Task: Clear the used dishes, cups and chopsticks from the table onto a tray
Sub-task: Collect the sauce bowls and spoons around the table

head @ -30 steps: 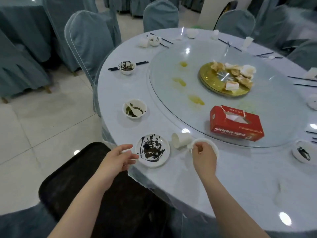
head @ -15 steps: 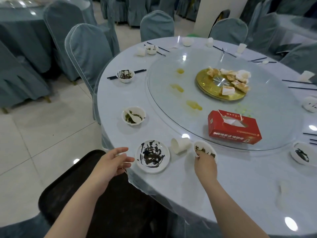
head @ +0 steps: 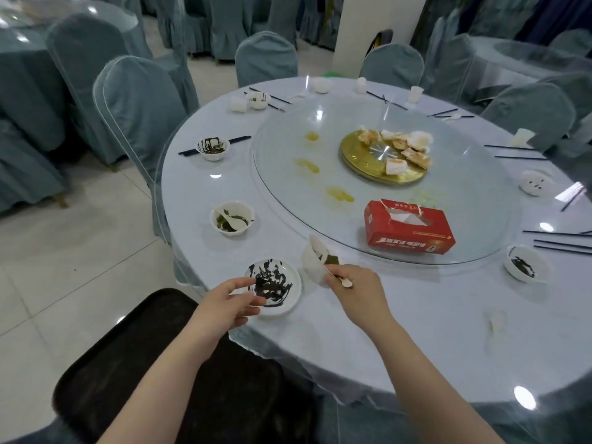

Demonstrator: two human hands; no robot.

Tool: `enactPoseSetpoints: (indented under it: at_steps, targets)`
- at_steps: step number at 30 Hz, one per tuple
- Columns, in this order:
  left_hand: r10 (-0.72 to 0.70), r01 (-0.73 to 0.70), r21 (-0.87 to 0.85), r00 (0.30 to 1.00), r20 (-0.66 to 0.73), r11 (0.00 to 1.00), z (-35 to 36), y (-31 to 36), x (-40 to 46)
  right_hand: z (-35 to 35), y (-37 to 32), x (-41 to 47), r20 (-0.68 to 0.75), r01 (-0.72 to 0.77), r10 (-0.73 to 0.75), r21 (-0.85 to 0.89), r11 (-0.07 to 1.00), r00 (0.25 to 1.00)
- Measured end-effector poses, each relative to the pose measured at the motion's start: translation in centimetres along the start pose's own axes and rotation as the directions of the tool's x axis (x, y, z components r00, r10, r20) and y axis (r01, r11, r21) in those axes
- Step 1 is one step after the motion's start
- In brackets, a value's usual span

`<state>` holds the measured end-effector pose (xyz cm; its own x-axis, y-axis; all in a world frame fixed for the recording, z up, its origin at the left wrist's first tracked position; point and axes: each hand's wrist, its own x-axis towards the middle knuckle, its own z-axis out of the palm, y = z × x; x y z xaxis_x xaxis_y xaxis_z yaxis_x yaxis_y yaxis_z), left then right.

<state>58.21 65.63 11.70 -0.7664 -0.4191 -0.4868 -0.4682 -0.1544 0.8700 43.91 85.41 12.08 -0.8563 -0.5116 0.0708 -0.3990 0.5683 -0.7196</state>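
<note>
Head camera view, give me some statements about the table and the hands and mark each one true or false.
1. The right hand holds a tilted small bowl together with a spoon. True.
2. The left hand has lifted the sauce-smeared plate off the table. False: the plate lies on the table, with the hand's fingers at its near edge.
3. The red tissue box sits on the glass turntable. True.
4. The dark tray already holds several bowls. False: no dishes show on it.
5. The gold platter is bare. False: food scraps lie on it.
</note>
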Motion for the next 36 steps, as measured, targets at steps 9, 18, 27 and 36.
enactPoseSetpoints:
  at_steps: [9, 18, 27, 36]
  targets:
    - [-0.038, 0.041, -0.078, 0.999, 0.036, 0.996, 1.3, 1.2, -1.5, 2.0, -4.0, -1.1, 0.292, 0.335, -0.292, -0.109, 0.936, 0.911]
    - [-0.086, 0.087, 0.022, 0.995, -0.052, 0.996, 0.4, 1.1, -2.0, 4.4, -4.5, -0.9, 0.463, 0.421, -0.376, 0.006, 0.907, 0.803]
    - [-0.106, 0.114, 0.028, 0.972, -0.209, 0.993, -1.9, -1.2, -2.4, 6.0, -5.5, 0.1, 0.343, 0.323, -0.381, 0.215, 0.921, 0.858]
    - [-0.159, 0.127, -0.100, 0.868, -0.471, 0.987, -8.0, -4.2, -7.4, 9.8, -9.1, 0.4, 0.321, 0.181, -0.323, 0.403, 0.897, 0.890]
